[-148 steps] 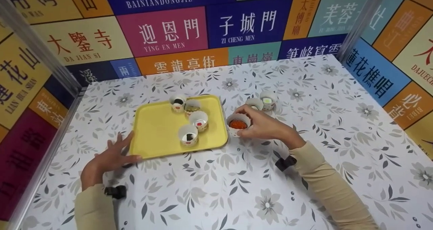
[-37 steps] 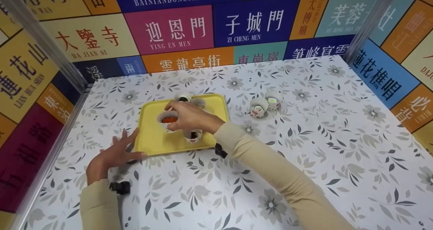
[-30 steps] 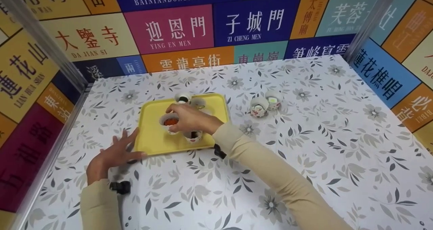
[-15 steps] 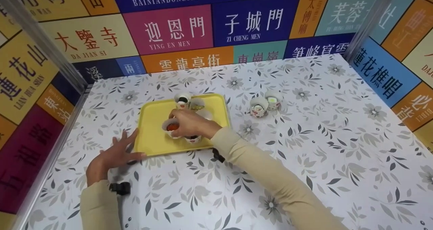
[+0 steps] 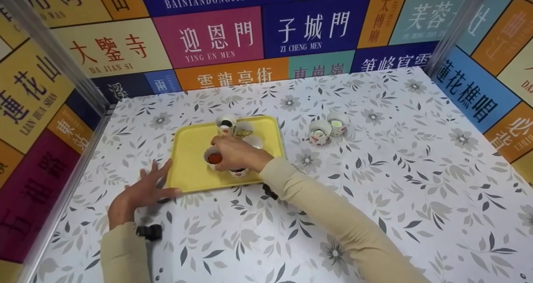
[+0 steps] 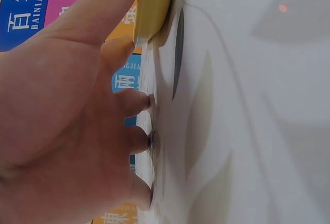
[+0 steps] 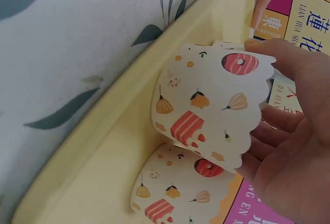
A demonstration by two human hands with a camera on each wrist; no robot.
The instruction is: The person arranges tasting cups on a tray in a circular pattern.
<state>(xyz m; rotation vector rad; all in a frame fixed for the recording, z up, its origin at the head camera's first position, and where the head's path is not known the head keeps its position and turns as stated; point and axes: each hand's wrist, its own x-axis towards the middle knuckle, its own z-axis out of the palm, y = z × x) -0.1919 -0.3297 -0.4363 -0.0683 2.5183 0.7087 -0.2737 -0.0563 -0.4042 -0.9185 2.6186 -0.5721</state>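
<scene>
My right hand (image 5: 235, 153) grips a small paper cup (image 5: 210, 165) with orange-red filling, down at the yellow tray (image 5: 189, 150), left of the other cups there. In the right wrist view a patterned cup (image 7: 206, 100) with a scalloped rim stands in front and hides most of the held one; a second patterned cup (image 7: 175, 193) is beside it. At the tray's front left corner my left hand (image 5: 143, 189) lies with fingers spread, thumb and index finger at the edge. The left wrist view shows those fingers reaching the tray (image 6: 154, 12) and the table.
On the tray's back part are a cup with black and white filling (image 5: 226, 126) and a cup with greenish filling (image 5: 243, 129). Two more cups stand right of the tray, a nearer cup (image 5: 320, 133) and a farther cup (image 5: 337, 124). Printed panels (image 5: 208, 37) enclose the table.
My right hand has carried the orange-red cup left from beside the tray, then lowered it and shifted it slightly right, close to the other cups. My left hand has stayed at the tray corner.
</scene>
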